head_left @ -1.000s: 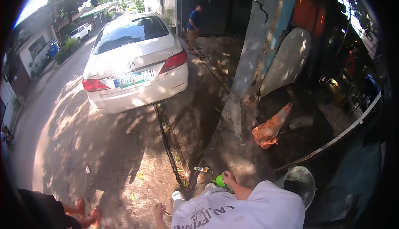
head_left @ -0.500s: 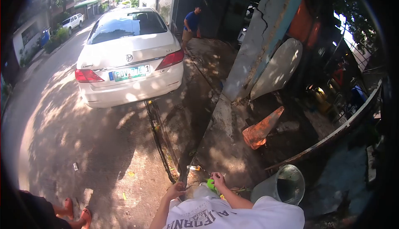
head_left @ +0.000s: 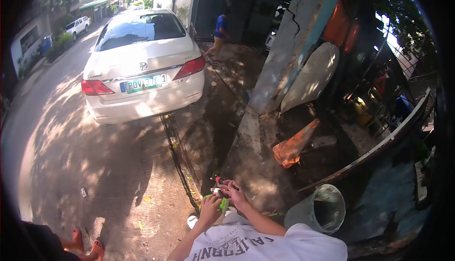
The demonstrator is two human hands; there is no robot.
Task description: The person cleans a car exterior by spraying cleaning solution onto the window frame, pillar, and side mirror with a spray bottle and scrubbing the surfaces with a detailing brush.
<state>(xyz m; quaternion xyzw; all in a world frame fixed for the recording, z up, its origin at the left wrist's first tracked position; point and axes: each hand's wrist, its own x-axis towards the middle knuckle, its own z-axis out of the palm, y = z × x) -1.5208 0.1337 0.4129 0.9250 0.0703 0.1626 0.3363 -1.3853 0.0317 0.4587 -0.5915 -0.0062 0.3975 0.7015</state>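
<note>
My left hand is closed on a bright green object, whose kind I cannot make out. My right hand is right beside it, fingers wrapped round a thin black tool with a red end; its exact kind is unclear. Between the two hands shows a small white piece, partly covered by fingers. Both hands are low in front of my white printed shirt, above the ground.
A white car is parked ahead. To the right are an orange traffic cone, a cracked pillar and a grey bucket. A person in a blue shirt is beyond. Another person's sandalled foot shows lower left.
My hands have come together from apart. The green object, earlier at my right hand, is now in my left. A red end now shows at my right hand. The person in blue has turned, walking rightward.
</note>
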